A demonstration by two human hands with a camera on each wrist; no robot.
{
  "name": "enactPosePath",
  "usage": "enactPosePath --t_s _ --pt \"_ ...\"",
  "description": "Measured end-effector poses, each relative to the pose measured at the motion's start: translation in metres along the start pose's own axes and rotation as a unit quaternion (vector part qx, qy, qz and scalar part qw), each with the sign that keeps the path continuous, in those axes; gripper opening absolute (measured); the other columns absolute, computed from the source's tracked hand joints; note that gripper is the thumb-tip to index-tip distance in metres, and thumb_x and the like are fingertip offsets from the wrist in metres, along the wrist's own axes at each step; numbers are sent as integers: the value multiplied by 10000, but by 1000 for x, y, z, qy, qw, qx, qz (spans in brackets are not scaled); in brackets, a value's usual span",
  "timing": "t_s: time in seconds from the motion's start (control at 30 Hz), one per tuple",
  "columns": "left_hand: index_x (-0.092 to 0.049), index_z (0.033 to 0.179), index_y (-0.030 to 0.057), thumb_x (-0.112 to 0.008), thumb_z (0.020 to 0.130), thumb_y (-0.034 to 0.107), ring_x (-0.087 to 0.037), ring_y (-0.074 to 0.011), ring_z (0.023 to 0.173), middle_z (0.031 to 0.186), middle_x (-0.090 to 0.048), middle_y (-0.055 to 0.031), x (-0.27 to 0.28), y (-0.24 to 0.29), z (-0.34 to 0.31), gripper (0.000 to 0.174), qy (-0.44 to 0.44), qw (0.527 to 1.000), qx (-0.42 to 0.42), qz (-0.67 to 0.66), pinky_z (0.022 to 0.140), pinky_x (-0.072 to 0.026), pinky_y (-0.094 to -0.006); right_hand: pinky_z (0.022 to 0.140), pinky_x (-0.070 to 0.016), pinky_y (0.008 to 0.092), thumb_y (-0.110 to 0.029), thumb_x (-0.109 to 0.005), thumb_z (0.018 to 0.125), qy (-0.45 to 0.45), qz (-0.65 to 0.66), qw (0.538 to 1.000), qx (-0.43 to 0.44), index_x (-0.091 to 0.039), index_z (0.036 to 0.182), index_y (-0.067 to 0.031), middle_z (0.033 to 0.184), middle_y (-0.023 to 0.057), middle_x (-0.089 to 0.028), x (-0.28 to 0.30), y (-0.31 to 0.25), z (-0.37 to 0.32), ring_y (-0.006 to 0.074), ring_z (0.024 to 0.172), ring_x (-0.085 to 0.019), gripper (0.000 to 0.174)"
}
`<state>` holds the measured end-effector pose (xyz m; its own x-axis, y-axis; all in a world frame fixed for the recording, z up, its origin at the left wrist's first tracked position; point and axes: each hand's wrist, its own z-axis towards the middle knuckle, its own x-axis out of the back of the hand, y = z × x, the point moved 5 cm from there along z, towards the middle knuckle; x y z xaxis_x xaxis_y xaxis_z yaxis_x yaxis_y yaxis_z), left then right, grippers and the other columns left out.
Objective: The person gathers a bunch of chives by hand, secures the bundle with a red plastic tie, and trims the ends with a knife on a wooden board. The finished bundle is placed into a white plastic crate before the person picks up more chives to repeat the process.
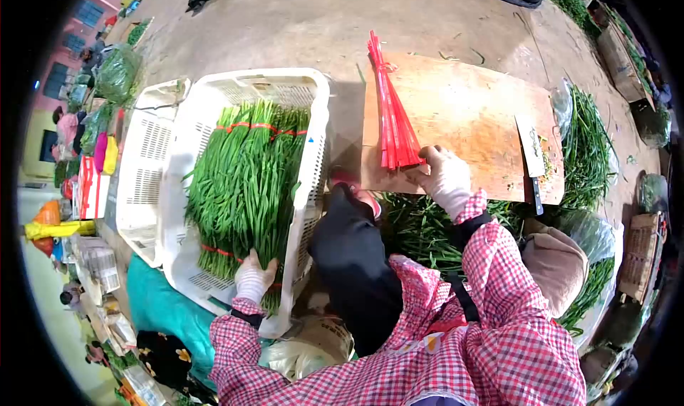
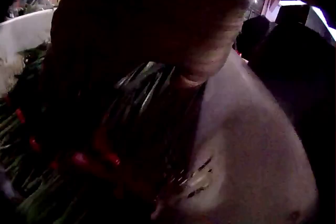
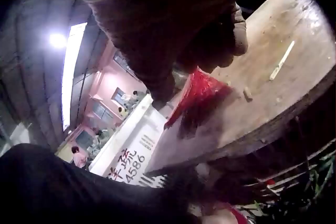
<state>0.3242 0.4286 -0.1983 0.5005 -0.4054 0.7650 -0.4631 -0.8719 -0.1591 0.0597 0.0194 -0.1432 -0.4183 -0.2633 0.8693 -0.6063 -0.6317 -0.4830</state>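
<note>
In the head view, my left hand (image 1: 255, 278) rests on bundled green garlic chives (image 1: 242, 171) in a white plastic crate (image 1: 319, 110), near the crate's near right corner. Its fingertips lie on the lower leaves and stalks; the left wrist view is very dark. Red bands (image 1: 249, 126) wrap the bundles near both ends. On the wooden board (image 1: 470, 114), a fan of flat red tie strips (image 1: 395, 124) is gathered by a knot near its far end. My right hand (image 1: 445, 176), with curled fingers, pinches at the strips' near end. The right wrist view shows these strips (image 3: 197, 100) just below the fingers.
A knife (image 1: 529, 153) lies at the board's right side, its handle over the near edge. Loose greens (image 1: 588, 139) are heaped right of the board, more (image 1: 420, 228) below it. Another white crate (image 1: 146, 142) stands at the left, beside a teal sack (image 1: 164, 299).
</note>
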Motion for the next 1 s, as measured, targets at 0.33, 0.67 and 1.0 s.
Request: enactPosePath --t_s 0.33,0.67,1.0 --pt "-518 1330 2 -664 840 303 -453 -365 1300 1350 -530 -214 165 141 -27 593 310 891 -292 -155 1098 -347 -426 770 -516 423 -480 -737 738 -140 -52 986 -77 -674 916 -69 878 158 -685 -21 -18 31 331 868 -662 452" --pt "-556 1302 39 -550 915 245 -453 -315 1313 1372 -525 -166 163 361 27 438 190 804 -534 -181 1109 -342 -374 733 -530 426 -279 -621 804 -96 206 955 -190 -683 953 -25 775 195 -675 -59 33 28 336 791 -679 301" --pt "-572 1301 93 -555 907 207 -483 -285 1284 1413 -494 -112 117 402 53 410 153 815 -556 -66 1080 -389 -349 447 -368 255 -186 -643 858 -192 569 715 -360 -663 932 -12 616 27 -574 -34 52 -33 109 472 -481 190"
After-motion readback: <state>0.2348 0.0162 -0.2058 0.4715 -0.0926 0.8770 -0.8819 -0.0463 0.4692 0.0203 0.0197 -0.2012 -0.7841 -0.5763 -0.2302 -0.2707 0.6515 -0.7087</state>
